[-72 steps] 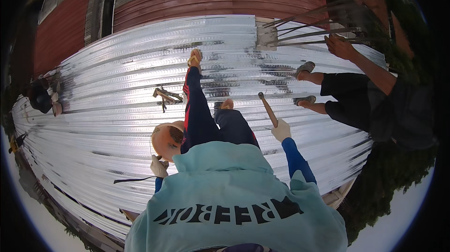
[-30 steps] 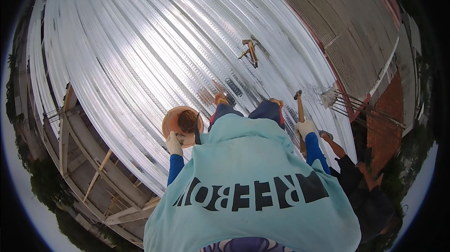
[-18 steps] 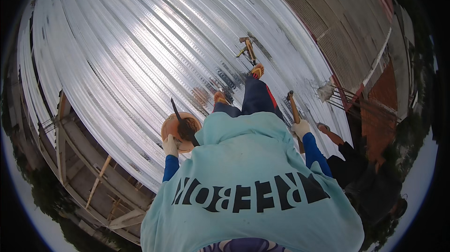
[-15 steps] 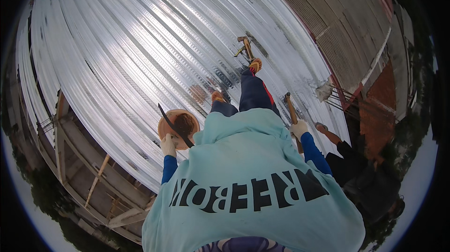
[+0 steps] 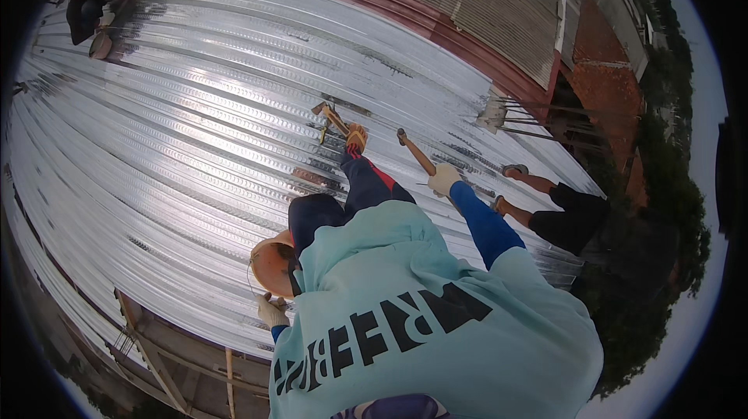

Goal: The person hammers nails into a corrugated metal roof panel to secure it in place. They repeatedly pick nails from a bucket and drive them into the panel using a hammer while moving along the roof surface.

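Ridged, silvery metal sheeting [image 5: 195, 119] spreads out under us, glaring in the light. Counting round the wearer's waist, with twelve at the top, the pale-gloved right hand [image 5: 444, 179] is at one o'clock, wrapped firmly around a wooden-handled hammer [image 5: 421, 157] whose dark head points toward eleven. Near nine, the pale-gloved left hand [image 5: 273, 311] is curled closed on the thin handle of a round, orange-pink bucket [image 5: 272, 268]. A dark-clothed co-worker [image 5: 573, 220] is at three; wooden-handled tools [image 5: 333, 119] lie at eleven, just beside the wearer's foot [image 5: 357, 138].

Hammer [image 5: 420, 156] in right hand [image 5: 445, 179]
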`<state>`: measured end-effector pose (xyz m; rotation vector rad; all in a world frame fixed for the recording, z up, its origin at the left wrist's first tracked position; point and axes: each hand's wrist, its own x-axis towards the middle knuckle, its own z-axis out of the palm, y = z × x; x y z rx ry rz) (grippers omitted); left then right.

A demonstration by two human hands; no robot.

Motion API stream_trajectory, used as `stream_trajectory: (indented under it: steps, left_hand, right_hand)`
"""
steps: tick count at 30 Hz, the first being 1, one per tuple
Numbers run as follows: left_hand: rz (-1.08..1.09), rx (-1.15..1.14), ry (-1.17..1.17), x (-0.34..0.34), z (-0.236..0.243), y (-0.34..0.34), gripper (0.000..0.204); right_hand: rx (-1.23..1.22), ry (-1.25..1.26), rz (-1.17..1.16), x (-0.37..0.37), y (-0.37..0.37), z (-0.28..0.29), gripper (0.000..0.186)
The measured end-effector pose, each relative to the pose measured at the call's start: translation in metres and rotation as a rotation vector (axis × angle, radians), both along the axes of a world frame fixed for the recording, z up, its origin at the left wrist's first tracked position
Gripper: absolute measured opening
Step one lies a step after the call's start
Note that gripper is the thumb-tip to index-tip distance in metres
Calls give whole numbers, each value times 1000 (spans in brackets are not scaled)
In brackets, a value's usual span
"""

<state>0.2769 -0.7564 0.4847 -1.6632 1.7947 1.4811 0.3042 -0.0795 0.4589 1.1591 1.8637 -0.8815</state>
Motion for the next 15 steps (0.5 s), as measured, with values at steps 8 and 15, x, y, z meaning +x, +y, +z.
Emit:
stream_trajectory:
  steps: [8, 15]
  left_hand:
    - [-595, 61, -146, -185, -57, 44, 64]
    - [-1043, 131, -115, -332, -91, 78, 67]
  right_hand:
    - [170, 127, -235, -21, -12, 7, 26]
    - [229, 77, -641, 70, -171, 31, 25]
